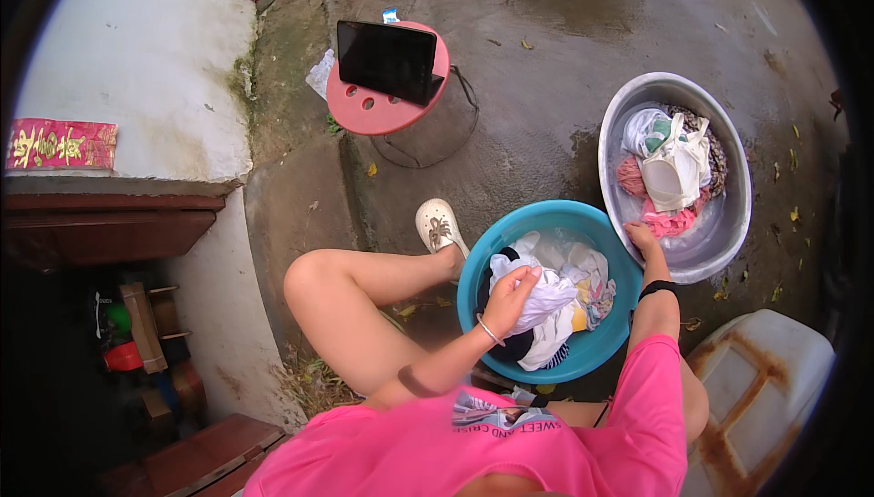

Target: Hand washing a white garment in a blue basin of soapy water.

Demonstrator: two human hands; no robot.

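Note:
My left hand (512,295) is closed on a bunched white cloth (546,301), raised over the blue-green basin (475,265). In that basin lie wet clothes: white, dark, yellow and patterned pieces, with some cloudy water beside them. My right hand (643,237) is at the near left rim of the oval metal basin (739,169), its fingers curled over the edge; the fingertips are only partly visible. Inside the metal basin is a pile of laundry, with a white garment (675,174) on top and a pink cloth (669,222) close to my right hand.
A red round stool (373,115) carries a dark-screened tablet (387,60) beyond my left knee. A pale, rust-stained container (774,379) stands at my right. The concrete floor (537,124) is wet, with scattered leaves. At left are a white wall (137,60) and a dark doorway.

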